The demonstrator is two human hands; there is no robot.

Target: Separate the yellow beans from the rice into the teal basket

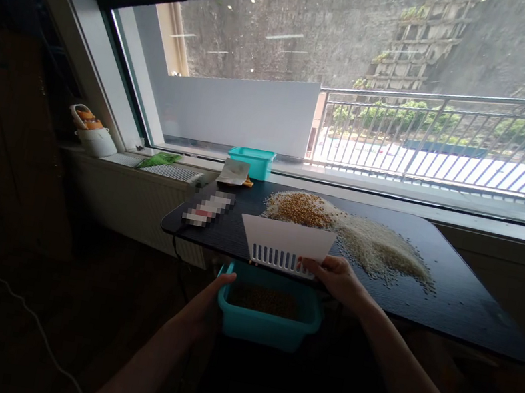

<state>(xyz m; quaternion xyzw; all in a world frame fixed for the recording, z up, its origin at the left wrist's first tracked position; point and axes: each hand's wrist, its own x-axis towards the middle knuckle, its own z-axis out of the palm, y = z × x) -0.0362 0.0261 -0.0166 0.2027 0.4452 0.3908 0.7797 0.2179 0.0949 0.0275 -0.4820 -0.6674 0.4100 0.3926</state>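
Observation:
My left hand (215, 297) grips the left rim of a turquoise plastic basin (264, 329), held just below the table's front edge. Brownish grains (267, 300) lie in the basin's shaded bottom. Pinched in my right hand (337, 279) is a white slotted scraper (285, 238), tilted at the table edge above the basin, its row of slots toward me. A few loose grains sit by its lower left corner. Behind the scraper, a heap of yellow kernels (304, 208) meets a spread pile of white rice (380, 248).
The black table (460, 285) stands against the window. On its far left are a second turquoise basin (260, 166), a packet (235, 173) and a blurred-out flat item (209, 209). A radiator (141, 195) with a green cloth (160, 160) and white container (94, 138) is further left.

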